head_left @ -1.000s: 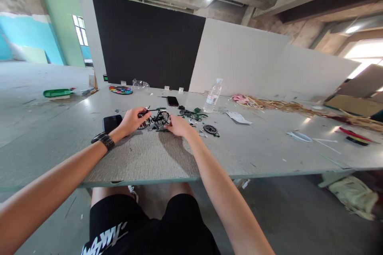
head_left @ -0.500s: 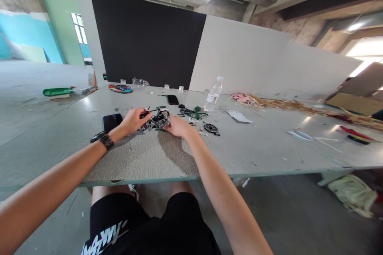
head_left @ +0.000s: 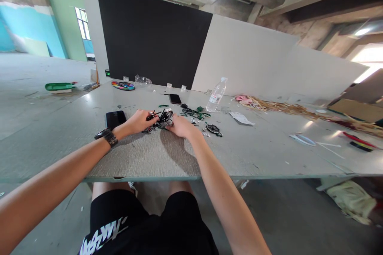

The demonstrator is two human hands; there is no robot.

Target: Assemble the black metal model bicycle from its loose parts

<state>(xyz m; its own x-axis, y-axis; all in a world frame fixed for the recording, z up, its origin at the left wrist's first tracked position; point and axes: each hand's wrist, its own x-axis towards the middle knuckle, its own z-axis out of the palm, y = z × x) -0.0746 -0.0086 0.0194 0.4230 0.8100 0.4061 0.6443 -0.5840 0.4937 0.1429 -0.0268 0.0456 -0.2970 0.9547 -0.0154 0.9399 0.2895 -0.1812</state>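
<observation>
A small black model bicycle [head_left: 164, 116] is held between my hands above the near part of the table, tilted. My left hand [head_left: 143, 121] is closed on its left end, near the handlebar and one wheel. With fingers pinched, my right hand [head_left: 181, 126] grips its lower right side; the exact part between the fingertips is hidden. To the right lie a loose spoked wheel [head_left: 213, 128] and a dark green model bicycle frame [head_left: 196, 112], with several tiny parts scattered around them.
A black phone [head_left: 115, 119] lies by my left wrist, and another phone [head_left: 175, 99] farther back. Behind the parts stands a clear water bottle [head_left: 216, 95]; a paper sheet [head_left: 241, 118] is beside it. A paint palette [head_left: 123, 85] sits at the back left, dried straw [head_left: 278, 106] at the back right.
The model bicycle has tipped over from nearly upright, its right wheel now leaning back. My left hand has shifted slightly right with it, and the view has turned a little.
</observation>
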